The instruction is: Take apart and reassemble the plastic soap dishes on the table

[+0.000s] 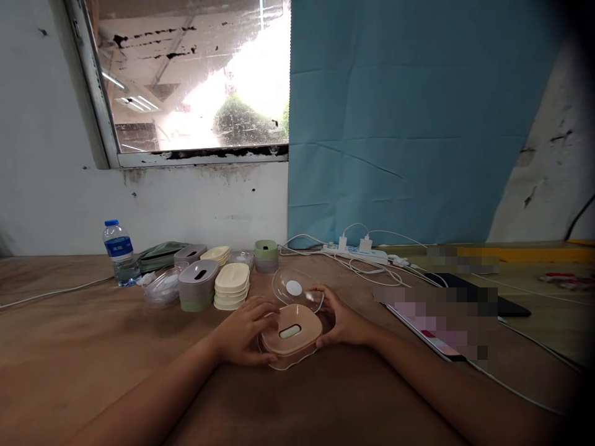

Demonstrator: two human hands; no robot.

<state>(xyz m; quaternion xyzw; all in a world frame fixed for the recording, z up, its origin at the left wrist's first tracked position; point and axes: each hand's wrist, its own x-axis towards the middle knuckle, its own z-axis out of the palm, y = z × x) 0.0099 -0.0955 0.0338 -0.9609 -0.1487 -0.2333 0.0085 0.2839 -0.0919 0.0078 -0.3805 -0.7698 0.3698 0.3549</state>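
A peach-coloured box (pixel 305 328) with rounded corners and a pale oval inset in its top sits low on the table before me, with clear plastic around its lower edge. My left hand (pixel 248 331) holds its left side, fingers bent over the top and thumb at the front. On the right side, my right hand (pixel 344 319) curls round the box, thumb at the near corner. The right index fingertip is by the rim of a clear plastic dome (pixel 281 282) with a white round patch, just behind the box. Some right fingers are hidden.
Behind my left hand stand a lilac-and-green box (pixel 199 288), stacked cream lids (pixel 232 282), clear plastic pieces (pixel 162 288) and a water bottle (pixel 121 254). A green-and-lilac container (pixel 266 255) is farther back. A power strip (pixel 356 253) with cables and a phone-like device (pixel 418 328) lie rightward.
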